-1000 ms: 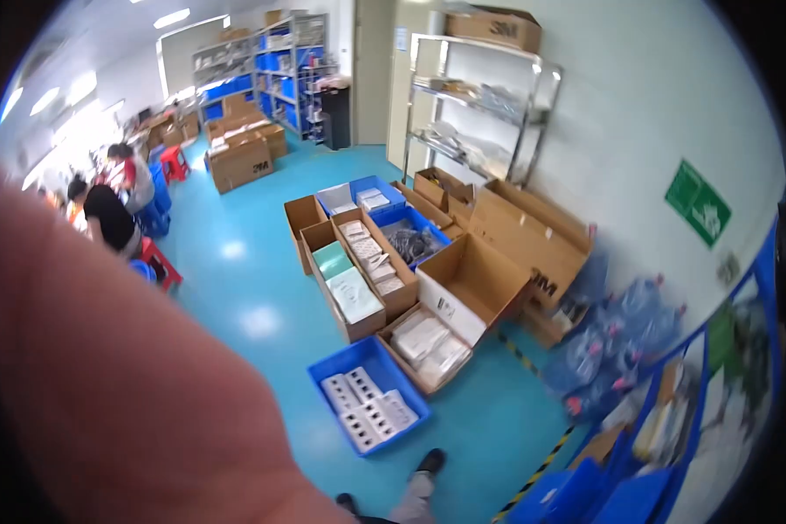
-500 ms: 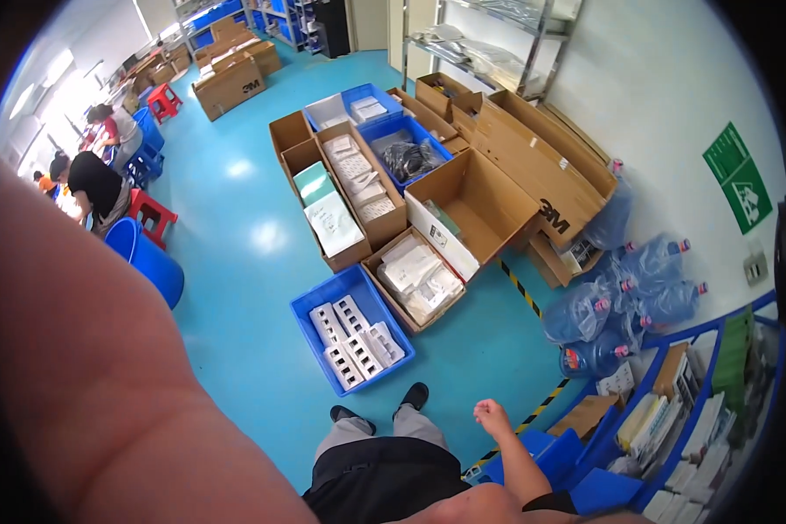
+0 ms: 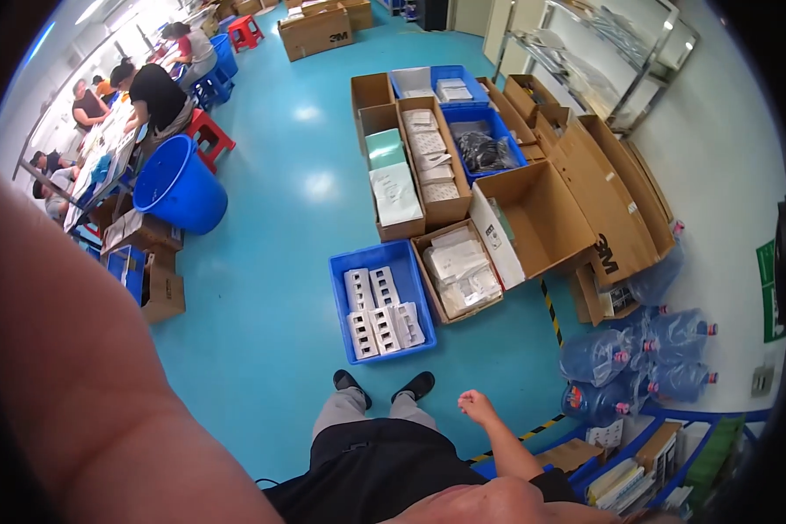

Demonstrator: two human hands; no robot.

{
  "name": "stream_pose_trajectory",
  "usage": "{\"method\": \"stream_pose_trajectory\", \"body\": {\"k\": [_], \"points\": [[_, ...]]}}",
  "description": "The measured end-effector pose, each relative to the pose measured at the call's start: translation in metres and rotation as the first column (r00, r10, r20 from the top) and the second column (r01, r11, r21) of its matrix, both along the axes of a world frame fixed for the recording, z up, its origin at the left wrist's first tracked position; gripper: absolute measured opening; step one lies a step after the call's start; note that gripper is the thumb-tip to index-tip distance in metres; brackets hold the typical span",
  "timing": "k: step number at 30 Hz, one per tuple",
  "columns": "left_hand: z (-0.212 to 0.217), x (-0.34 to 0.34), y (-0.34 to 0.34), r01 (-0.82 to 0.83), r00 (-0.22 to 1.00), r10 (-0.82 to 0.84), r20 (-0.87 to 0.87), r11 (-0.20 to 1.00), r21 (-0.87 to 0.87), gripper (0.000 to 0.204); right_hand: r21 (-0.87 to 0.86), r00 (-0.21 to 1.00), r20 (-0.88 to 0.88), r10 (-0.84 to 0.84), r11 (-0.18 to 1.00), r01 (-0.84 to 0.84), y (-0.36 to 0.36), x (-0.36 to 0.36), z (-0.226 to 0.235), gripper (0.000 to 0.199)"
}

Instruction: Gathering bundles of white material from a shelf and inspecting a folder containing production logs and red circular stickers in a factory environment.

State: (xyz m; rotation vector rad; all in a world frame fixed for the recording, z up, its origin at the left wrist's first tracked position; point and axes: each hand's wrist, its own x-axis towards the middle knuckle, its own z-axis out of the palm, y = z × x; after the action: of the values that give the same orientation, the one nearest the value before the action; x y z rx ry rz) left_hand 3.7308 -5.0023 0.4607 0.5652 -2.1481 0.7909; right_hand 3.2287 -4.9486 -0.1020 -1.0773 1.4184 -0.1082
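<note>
Here, my right hand (image 3: 478, 406) is hanging loosely curled, holding nothing, near the shallow blue plastic crate (image 3: 382, 302). My left arm is filling the near view; I cannot tell that hand's state.

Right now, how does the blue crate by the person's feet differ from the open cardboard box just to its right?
The blue crate is blue plastic; the cardboard box is brown, with flaps open. The crate holds white moulded trays set in rows; the box holds flat white packets lying loosely. The crate lies nearer the person's shoes. Both sit open on the teal floor, touching or nearly so.
</note>
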Motion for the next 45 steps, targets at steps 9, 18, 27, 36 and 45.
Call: {"method": "stream_pose_trajectory", "body": {"k": [9, 18, 27, 36, 45], "points": [[-0.017, 0.034, 0.044, -0.098, 0.994, 0.103, -0.036, 0.987, 0.125, 0.072, -0.037, 0.998, 0.058, -0.015, 0.999, 0.017, -0.020, 0.054, -0.014, 0.015], [-0.120, 0.141, -0.034, -0.053, 0.863, 0.254, -0.436, 0.905, 0.422, 0.047, 0.043, 0.990, -0.060, -0.130, 0.990, 0.132, -0.011, 0.159, -0.027, 0.017], [-0.292, 0.320, -0.059, 0.192, 0.550, 0.751, -0.365, 0.311, 0.931, 0.028, 0.066, 0.992, -0.010, -0.128, 0.989, 0.129, -0.045, 0.356, -0.025, 0.017], [-0.380, 0.376, -0.186, -0.273, 0.953, 0.034, 0.301, -0.339, 0.900, 0.046, 0.198, 0.931, -0.056, -0.361, 0.910, 0.365, -0.072, 0.464, -0.068, 0.019], [-0.474, 0.427, -0.387, -0.318, 0.922, 0.100, 0.374, -0.355, 0.879, 0.038, 0.381, 0.857, 0.000, -0.515, 0.792, 0.476, -0.215, 0.534, -0.129, 0.014]]}}
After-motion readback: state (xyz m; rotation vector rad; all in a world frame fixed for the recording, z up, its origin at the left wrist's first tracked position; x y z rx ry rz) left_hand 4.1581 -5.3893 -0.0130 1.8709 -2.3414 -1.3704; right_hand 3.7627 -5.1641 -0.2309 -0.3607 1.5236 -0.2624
